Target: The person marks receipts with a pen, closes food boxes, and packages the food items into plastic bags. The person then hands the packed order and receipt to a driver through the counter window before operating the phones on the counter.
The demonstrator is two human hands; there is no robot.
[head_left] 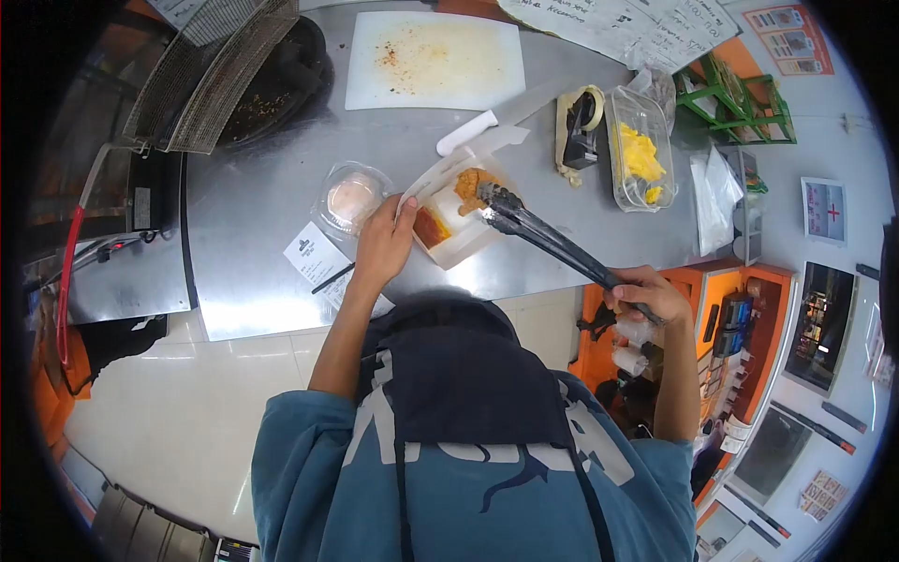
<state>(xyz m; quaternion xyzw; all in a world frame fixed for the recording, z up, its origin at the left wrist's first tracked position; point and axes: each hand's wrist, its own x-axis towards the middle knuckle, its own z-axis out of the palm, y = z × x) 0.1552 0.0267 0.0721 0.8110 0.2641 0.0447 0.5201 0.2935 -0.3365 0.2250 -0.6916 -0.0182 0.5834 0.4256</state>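
My right hand [651, 296] is closed round the handle end of black tongs [552, 241]. The tips of the tongs rest at a piece of golden fried food [473, 190] inside an open white paper box [465, 245]. A white portion, perhaps rice, and an orange-brown piece [431, 227] also lie in the box. My left hand [386, 242] grips the box's left wall, thumb at the rim. Just left of that hand is a clear plastic container [350, 199] with pale contents. A printed receipt [316, 258] and a black pen [333, 278] lie nearer me.
Behind the box are a white-handled knife [466, 133] and a stained white cutting board [435, 61]. To the right stand a tape dispenser [581, 131] and a clear tub of yellow pieces [641, 155]. Wire fryer baskets [211, 80] occupy the back left of the steel counter [253, 225].
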